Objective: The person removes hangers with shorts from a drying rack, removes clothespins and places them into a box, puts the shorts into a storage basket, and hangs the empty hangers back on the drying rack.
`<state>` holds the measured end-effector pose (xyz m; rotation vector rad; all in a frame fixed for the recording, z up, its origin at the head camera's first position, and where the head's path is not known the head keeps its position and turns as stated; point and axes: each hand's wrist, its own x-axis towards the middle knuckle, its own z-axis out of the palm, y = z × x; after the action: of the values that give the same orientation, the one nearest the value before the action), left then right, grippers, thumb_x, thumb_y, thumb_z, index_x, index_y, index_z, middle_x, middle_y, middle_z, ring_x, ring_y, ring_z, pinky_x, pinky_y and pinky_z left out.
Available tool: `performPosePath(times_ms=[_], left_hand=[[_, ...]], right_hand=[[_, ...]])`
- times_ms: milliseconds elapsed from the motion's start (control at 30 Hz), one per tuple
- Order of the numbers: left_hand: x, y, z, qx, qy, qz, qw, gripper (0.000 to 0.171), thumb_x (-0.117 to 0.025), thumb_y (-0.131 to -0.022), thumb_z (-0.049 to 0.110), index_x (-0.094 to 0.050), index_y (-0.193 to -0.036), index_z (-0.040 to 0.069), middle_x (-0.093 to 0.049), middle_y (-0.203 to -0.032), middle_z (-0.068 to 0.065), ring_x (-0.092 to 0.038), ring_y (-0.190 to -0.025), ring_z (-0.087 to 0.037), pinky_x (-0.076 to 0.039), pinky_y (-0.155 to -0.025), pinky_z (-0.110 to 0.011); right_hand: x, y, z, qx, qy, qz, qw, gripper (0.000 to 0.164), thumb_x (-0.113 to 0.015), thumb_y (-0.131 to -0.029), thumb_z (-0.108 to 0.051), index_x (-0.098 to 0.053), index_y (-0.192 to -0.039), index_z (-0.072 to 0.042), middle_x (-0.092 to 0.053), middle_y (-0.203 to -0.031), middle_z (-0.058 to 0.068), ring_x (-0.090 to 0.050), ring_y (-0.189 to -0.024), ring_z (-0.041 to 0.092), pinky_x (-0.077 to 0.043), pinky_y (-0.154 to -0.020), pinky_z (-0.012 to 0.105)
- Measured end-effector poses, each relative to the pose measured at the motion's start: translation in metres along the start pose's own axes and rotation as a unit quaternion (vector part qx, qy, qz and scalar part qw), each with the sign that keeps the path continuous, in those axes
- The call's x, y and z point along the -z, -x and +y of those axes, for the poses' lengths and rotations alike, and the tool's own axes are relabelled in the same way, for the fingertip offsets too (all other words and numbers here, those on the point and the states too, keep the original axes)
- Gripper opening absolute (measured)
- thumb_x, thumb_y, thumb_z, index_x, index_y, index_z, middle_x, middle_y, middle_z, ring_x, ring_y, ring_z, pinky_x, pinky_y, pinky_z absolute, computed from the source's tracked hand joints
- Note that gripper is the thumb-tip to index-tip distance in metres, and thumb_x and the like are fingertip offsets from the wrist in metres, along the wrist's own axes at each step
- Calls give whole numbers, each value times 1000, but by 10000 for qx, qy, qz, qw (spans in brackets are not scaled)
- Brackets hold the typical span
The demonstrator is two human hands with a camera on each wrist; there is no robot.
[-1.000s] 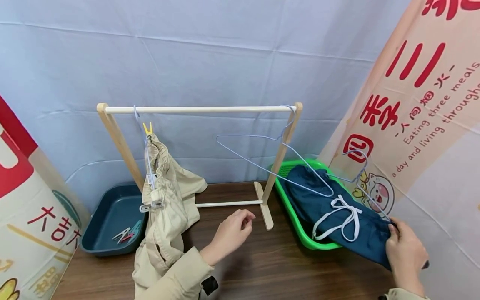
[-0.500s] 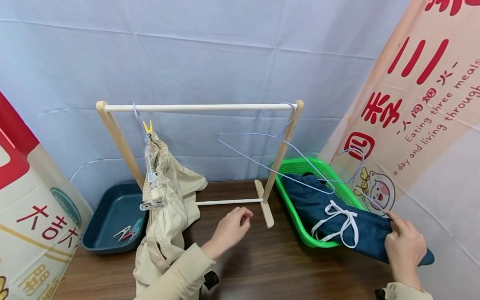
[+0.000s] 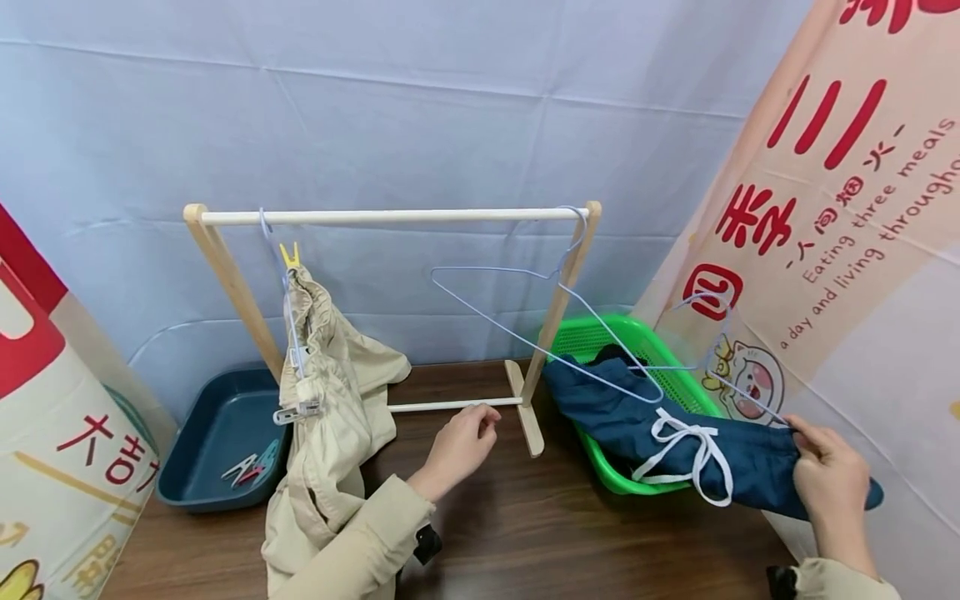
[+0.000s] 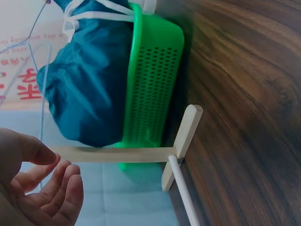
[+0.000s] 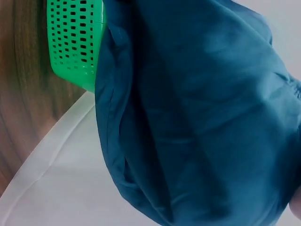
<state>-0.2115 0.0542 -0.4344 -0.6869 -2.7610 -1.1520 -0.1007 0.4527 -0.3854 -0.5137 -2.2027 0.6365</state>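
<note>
My right hand [image 3: 831, 479] grips the waistband end of dark blue drawstring pants [image 3: 765, 467], together with the lower corner of a pale blue wire hanger [image 3: 708, 367]. The hanger passes into the waist, so part of it is hidden. A white bow hangs at the front of the pants, which stretch across a green basket [image 3: 607, 468]. In the right wrist view, the blue cloth [image 5: 202, 113] covers most of my fingers. Over the table, my left hand [image 3: 459, 442] hovers with loosely bent fingers and holds nothing, near the rack's foot [image 3: 531, 429].
A wooden rack with a white rail [image 3: 405, 217] stands behind. From it hang a bare wire hanger [image 3: 495, 321] at right and beige pants [image 3: 330, 417] with a yellow clip [image 3: 290, 255] at left. A dark blue tray [image 3: 191, 467] holds several clothespins [image 3: 251, 468].
My right hand has moved slightly right, drawing the blue pants and hanger along. More of the basket's inside shows, with something black in it. My left hand has barely moved.
</note>
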Motion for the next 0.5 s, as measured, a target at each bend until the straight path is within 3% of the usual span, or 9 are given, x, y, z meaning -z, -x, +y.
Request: performPosePath(times_ms=[100, 267, 433, 500], left_hand=[[-2, -6, 1, 31, -21, 1, 10000, 20, -51, -92, 9, -66, -105, 12, -60, -89, -1, -47, -67, -9, -38, -58, -21], [-8, -16, 3, 9, -23, -90, 10000, 23, -51, -96, 13, -66, -114, 11, -64, -103, -6, -52, -73, -12, -41, -61, -23], [-18, -25, 4, -133, -179, -107, 9997, 24, -53, -97, 15, -66, -116, 10, -65, -111, -8, -56, -79, -17, -43, -62, -25], [-21, -27, 5, -196, -301, -142, 9993, 24, -53, -98, 16, -66, -117, 11, -65, -113, -8, -60, -87, -20, -49, -68, -27]], right_hand=[[-4, -2, -1, -28, -43, -408, 9992, 25, -49, -91, 4, -70, -105, 5, -26, -73, -57, -25, -77, -34, -21, -69, -4], [-12, -5, -1, 220, -332, -620, 9973, 20, -52, -90, 7, -67, -101, 12, -29, -75, -56, -29, -77, -33, -25, -68, -4], [-20, -13, -1, 736, -527, -605, 9941, 16, -53, -87, 11, -67, -95, 13, -31, -80, -58, -30, -77, -34, -26, -68, -4], [-22, -16, -2, 1022, -537, -658, 9911, 16, -53, -86, 12, -69, -92, 12, -31, -83, -58, -30, -78, -34, -26, -68, -3]])
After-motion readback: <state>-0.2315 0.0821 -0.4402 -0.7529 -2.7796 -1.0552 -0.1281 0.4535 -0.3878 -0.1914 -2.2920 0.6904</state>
